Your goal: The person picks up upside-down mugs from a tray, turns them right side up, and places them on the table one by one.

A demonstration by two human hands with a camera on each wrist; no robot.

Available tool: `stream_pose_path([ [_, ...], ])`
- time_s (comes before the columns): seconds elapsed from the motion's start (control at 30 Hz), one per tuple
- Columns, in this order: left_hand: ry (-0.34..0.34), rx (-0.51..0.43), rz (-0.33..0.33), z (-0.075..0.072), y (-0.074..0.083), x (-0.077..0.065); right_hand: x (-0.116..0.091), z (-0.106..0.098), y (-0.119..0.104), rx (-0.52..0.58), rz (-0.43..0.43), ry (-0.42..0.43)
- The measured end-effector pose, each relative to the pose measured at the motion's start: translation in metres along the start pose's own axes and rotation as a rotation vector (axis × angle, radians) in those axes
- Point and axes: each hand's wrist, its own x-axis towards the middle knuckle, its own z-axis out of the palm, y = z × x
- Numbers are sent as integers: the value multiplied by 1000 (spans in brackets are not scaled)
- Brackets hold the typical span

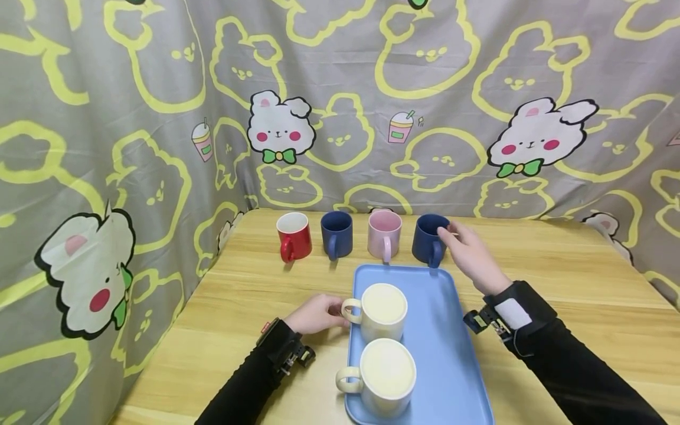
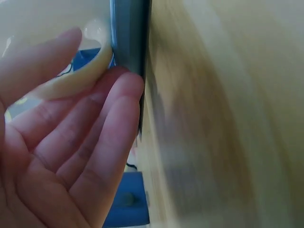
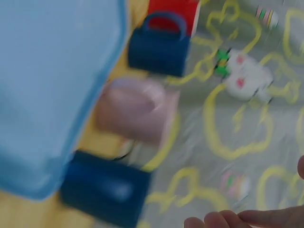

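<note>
My left hand is at the left edge of the blue tray. In the left wrist view its fingers extend to the tray's side, and the cream mug's handle passes between thumb and fingers. That cream mug stands on the tray behind a second cream mug. My right hand is beside the right-hand dark blue mug, its thumb overlapping the rim in the head view. The right wrist view shows its fingers extended, apart from that mug.
Left of that blue mug stand a pink mug, another dark blue mug and a red mug, in a row along the back of the wooden table. Behind them hangs a patterned grey curtain.
</note>
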Motion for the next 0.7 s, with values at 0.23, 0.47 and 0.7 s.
stream_pose_path([
  [0.23, 58, 27, 6, 3, 2, 5, -16, 15, -31, 3, -120, -80],
  [0.47, 103, 43, 19, 3, 7, 5, -23, 20, -33, -10, -131, -113],
  [0.7, 131, 37, 71, 1, 22, 11, -26, 22, -39, -166, -216, -122],
])
